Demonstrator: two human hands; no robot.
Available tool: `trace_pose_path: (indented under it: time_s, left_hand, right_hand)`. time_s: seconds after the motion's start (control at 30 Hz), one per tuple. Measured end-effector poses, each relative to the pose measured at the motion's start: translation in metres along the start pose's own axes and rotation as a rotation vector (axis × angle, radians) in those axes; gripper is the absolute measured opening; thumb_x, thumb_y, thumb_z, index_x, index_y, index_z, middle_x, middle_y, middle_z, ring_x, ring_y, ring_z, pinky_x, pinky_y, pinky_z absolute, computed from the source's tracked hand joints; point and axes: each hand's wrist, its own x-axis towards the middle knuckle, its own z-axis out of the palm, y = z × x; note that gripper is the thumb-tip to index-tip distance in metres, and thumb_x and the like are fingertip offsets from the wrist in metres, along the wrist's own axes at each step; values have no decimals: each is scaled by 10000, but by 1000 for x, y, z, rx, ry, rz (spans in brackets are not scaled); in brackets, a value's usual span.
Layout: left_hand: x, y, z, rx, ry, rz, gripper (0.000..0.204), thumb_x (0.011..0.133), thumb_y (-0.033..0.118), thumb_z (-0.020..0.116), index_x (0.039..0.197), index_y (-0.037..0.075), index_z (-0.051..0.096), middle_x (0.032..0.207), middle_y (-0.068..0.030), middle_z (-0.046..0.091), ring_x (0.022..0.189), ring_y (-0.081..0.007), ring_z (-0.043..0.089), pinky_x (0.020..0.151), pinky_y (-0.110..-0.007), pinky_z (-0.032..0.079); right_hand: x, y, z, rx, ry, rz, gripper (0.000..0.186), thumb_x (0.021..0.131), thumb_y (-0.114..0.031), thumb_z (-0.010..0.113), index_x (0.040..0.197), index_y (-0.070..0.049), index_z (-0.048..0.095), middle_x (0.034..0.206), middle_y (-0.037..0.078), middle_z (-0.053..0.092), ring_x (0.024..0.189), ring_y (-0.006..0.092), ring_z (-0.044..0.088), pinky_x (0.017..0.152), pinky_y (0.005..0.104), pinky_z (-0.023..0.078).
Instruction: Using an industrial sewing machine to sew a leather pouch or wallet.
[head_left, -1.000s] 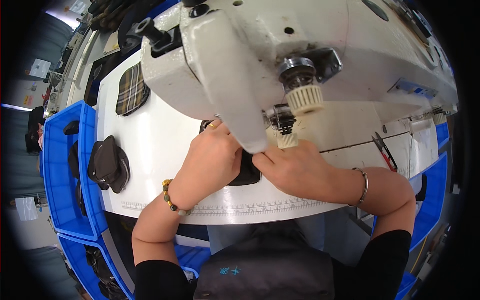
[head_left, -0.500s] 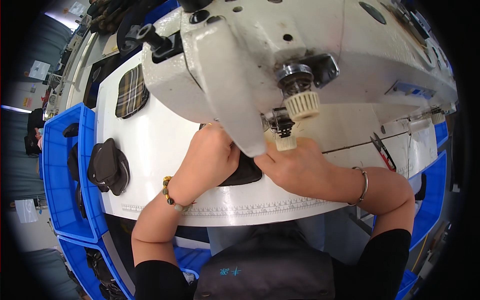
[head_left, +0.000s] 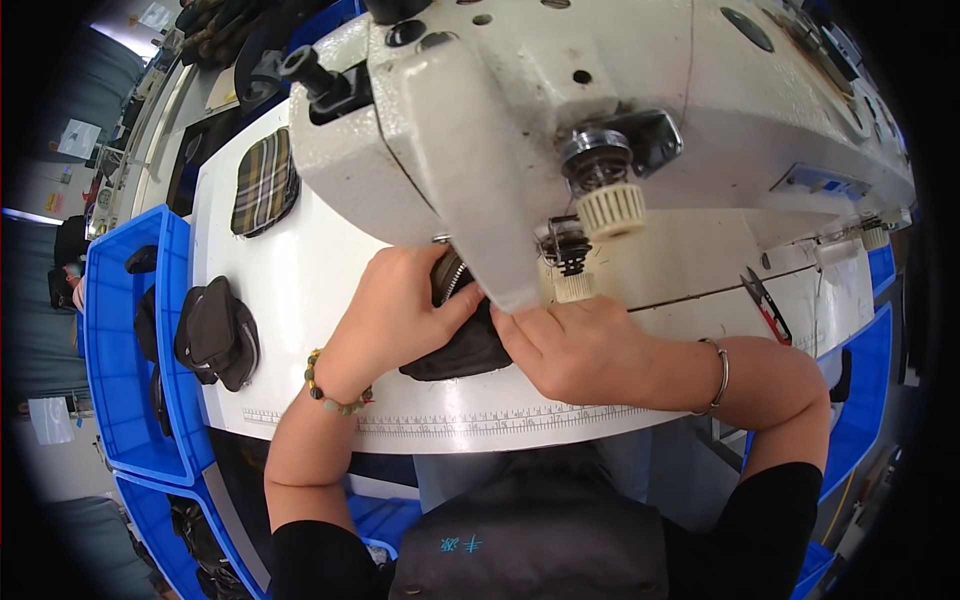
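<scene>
Under the head of the white sewing machine (head_left: 480, 170) lies a dark fabric pouch (head_left: 462, 352) with a metal zipper (head_left: 452, 280) along its upper part. My left hand (head_left: 400, 312) grips the pouch from the left, its thumb pressed by the zipper and its other fingers curled over the far side. At the pouch's right edge my right hand (head_left: 585, 350) is closed, thumb and fingers pinching the cloth. The machine's front cover hides the needle area and some of the right fingertips.
A plaid fabric piece (head_left: 266, 182) and a stack of dark pouches (head_left: 217, 333) lie on the left of the white table (head_left: 320, 270). Blue bins (head_left: 140, 330) stand beside it. Thread snips (head_left: 767, 308) rest on the right, and a printed ruler (head_left: 480, 423) follows the front edge.
The pouch has shifted slightly toward me and to the left, showing its zipper. My left hand has turned, its thumb now stretched along the cloth; my right hand has come slightly nearer.
</scene>
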Motion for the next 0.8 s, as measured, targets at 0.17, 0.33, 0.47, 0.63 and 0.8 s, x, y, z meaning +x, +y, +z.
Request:
trace_pose_path:
  time_s: [0.17,0.33,0.47,0.63,0.8]
  left_hand:
    - [-1,-8,2,266,148,-69,323,802,259,791,1013,30,706,817,-169,695,732,-343,653,660,-411,519]
    - [6,-10,-1,241,152,-183,330,788,263,789,1042,66,715,850,-167,701,780,-380,663,678,-426,528]
    - [5,-12,1,198,183,-135,352,778,304,808,1030,71,729,848,-160,706,762,-373,661,670,-415,524]
    - [6,-11,2,216,171,-164,329,779,285,807,1009,63,734,843,-156,708,750,-366,661,666,-406,519]
    - [12,-24,7,136,311,-26,294,754,187,793,1003,45,726,855,-160,714,780,-368,669,693,-414,526]
  right_hand:
    - [0,0,0,69,-3,-33,223,768,-122,634,925,27,686,679,2,519,491,97,493,421,238,363]
    - [1,-1,0,98,-43,-36,255,731,-124,613,916,40,676,674,25,523,485,92,511,411,239,384]
    - [-2,-4,-1,122,-116,-34,264,722,-123,610,910,50,675,677,47,537,461,87,504,387,244,376]
    - [-5,-6,1,73,-87,-29,278,708,-115,617,913,63,678,702,76,568,428,82,473,364,245,342]
    - [-1,-2,0,6,-108,-6,143,700,-123,628,775,-2,619,643,36,526,436,82,484,367,255,347]
